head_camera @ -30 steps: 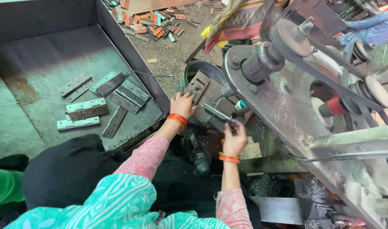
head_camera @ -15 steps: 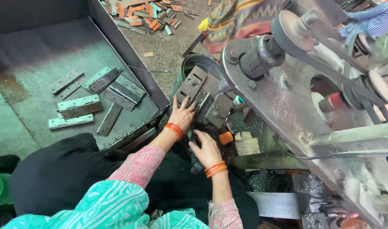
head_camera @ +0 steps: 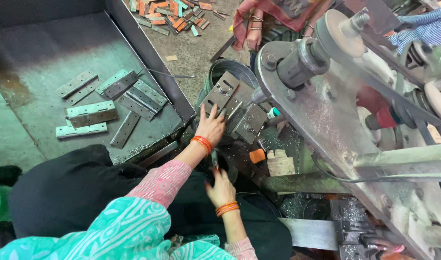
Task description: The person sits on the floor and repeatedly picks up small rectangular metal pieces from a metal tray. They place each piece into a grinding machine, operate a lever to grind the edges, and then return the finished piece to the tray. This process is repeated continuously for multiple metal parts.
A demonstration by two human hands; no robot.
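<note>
Beside the tray (head_camera: 47, 53) of hinges (head_camera: 92, 113), left hand (head_camera: 211, 126) presses a plate (head_camera: 221, 92); right hand (head_camera: 221, 188) pinches a tool (head_camera: 214, 159).

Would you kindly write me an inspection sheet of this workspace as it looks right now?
Surface: dark metal tray with raised sides, dusty; metal shavings lie around the machine.
Job's things: hinge plate propped at the machine.
Clutter: loose hinges in the tray; an orange block; scrap pieces on the floor.
Grippers: left hand flat on the hinge plate, fingers spread; right hand lower down near a thin metal piece, grip unclear.
Cables: a thin dark cable under the machine; a drive belt on the pulley.
Surroundings: another person's blue striped sleeve, top right.
</note>
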